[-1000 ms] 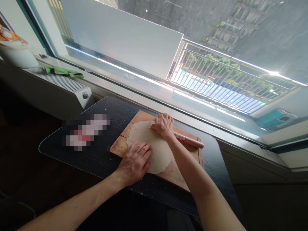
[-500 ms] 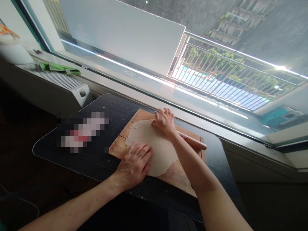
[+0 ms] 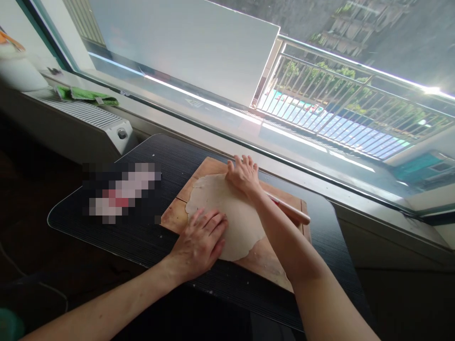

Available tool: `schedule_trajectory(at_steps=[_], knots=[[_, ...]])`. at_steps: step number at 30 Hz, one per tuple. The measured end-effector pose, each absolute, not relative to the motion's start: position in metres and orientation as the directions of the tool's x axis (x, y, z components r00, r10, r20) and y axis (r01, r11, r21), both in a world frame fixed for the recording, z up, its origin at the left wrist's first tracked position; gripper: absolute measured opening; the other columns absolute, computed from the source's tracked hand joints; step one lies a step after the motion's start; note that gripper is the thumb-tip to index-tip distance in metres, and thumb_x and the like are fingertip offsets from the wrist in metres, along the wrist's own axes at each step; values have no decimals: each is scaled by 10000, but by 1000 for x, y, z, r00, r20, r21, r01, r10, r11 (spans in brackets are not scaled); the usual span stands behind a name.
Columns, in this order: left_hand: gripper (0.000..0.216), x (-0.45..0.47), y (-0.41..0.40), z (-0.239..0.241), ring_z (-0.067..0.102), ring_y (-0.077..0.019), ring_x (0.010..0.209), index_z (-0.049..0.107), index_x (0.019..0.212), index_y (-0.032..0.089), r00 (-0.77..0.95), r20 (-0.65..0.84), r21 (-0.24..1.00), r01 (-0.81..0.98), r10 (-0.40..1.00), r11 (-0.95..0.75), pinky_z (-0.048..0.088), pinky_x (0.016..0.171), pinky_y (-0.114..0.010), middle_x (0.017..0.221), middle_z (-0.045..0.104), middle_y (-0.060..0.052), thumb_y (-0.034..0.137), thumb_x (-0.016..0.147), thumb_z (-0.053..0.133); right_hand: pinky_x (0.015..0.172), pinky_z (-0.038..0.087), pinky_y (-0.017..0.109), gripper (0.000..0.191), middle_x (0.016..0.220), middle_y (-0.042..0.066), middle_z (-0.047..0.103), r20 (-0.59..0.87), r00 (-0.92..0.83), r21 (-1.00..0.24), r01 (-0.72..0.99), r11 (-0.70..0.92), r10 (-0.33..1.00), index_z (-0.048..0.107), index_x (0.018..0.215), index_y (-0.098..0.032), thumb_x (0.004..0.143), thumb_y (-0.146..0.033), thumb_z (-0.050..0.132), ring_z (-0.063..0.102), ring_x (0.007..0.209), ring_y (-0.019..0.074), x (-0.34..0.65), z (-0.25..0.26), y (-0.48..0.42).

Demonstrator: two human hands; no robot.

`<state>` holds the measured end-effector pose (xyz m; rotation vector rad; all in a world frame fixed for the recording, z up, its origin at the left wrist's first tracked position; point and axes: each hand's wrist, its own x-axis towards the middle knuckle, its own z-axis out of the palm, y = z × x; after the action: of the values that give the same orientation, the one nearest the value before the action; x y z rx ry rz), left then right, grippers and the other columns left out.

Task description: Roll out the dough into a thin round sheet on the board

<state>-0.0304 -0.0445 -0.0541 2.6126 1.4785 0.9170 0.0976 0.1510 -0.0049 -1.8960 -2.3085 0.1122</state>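
Observation:
A thin, pale sheet of dough [image 3: 227,213] lies spread on a wooden board [image 3: 266,263] on a black ribbed table [image 3: 159,151]. My left hand [image 3: 199,241] lies flat on the near left edge of the dough, fingers spread. At the far edge of the dough my right hand [image 3: 243,174] presses on a wooden rolling pin [image 3: 291,211] with fingers stretched out over it. Only the pin's right end shows past my wrist.
A blurred object [image 3: 121,194] lies on the table to the left of the board. Behind the table runs a window sill [image 3: 213,128] and a large window. A white radiator [image 3: 85,118] with a green cloth [image 3: 85,94] stands at the left.
My right hand has uncurled from a grip to flat fingers and pushed the rolling pin slightly away toward the window. My left hand stays flat on the dough.

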Motion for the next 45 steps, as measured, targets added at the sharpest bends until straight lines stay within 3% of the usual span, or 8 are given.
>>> schedule_trajectory(at_steps=[4, 10, 17, 24, 31, 34, 38, 45], knots=[[370, -30, -45, -56, 500, -275, 1300, 617, 1281, 154, 380, 492, 277, 785, 784, -554, 312, 1164, -522, 1340, 633, -108, 248, 973, 436, 1159, 248, 555, 554, 1554, 152, 388, -3, -85, -217, 973, 82, 996, 436, 1467, -203, 1025, -480, 252, 269, 1476, 315, 97, 1, 172], [366, -31, -45, -55, 501, -275, 1301, 608, 1288, 159, 386, 493, 283, 777, 780, -563, 311, 1160, -521, 1339, 635, -104, 247, 976, 438, 1209, 147, 519, 605, 1601, 139, 340, 66, -375, -145, 913, 381, 925, 403, 1502, -166, 1025, -517, 280, 163, 1518, 300, 81, -12, 110], [370, -31, -45, -54, 496, -271, 1310, 605, 1293, 160, 388, 486, 262, 790, 783, -555, 303, 1170, -513, 1349, 626, -107, 245, 975, 437, 1164, 204, 588, 584, 1589, 176, 336, -57, -90, -240, 968, 74, 994, 421, 1488, -167, 1026, -477, 243, 219, 1499, 345, 93, -1, 191], [356, -32, -44, -56, 501, -274, 1301, 610, 1277, 145, 390, 499, 266, 781, 774, -565, 308, 1159, -518, 1335, 638, -109, 247, 976, 447, 1192, 200, 492, 633, 1592, 122, 357, 53, -328, -173, 927, 332, 943, 389, 1514, -205, 1025, -568, 218, 203, 1505, 289, 73, -9, 135], [361, -32, -44, -56, 499, -276, 1299, 595, 1286, 141, 397, 497, 246, 788, 771, -564, 305, 1158, -522, 1346, 626, -114, 243, 976, 441, 1153, 257, 557, 609, 1583, 162, 344, -10, -21, -288, 957, 17, 1000, 394, 1501, -199, 1022, -524, 204, 254, 1485, 317, 97, 3, 191], [354, -32, -44, -55, 510, -275, 1286, 603, 1274, 149, 391, 501, 256, 785, 772, -564, 315, 1152, -523, 1330, 636, -110, 240, 964, 459, 1140, 292, 544, 633, 1555, 145, 394, -109, -108, -320, 945, 68, 988, 400, 1503, -226, 1004, -571, 219, 302, 1463, 318, 87, -2, 170], [355, -32, -44, -55, 507, -277, 1288, 600, 1279, 141, 400, 490, 262, 780, 775, -568, 317, 1147, -522, 1332, 635, -111, 245, 968, 461, 1192, 197, 522, 658, 1608, 113, 328, 33, -268, -262, 927, 267, 963, 362, 1533, -214, 1009, -589, 230, 198, 1507, 298, 74, -13, 137], [366, -31, -44, -58, 489, -266, 1307, 591, 1288, 153, 393, 496, 241, 794, 774, -558, 291, 1156, -500, 1350, 625, -103, 253, 982, 416, 1120, 295, 497, 526, 1530, 165, 414, 160, -35, -165, 984, 61, 986, 463, 1437, -179, 1045, -460, 254, 330, 1430, 297, 112, 3, 194]])
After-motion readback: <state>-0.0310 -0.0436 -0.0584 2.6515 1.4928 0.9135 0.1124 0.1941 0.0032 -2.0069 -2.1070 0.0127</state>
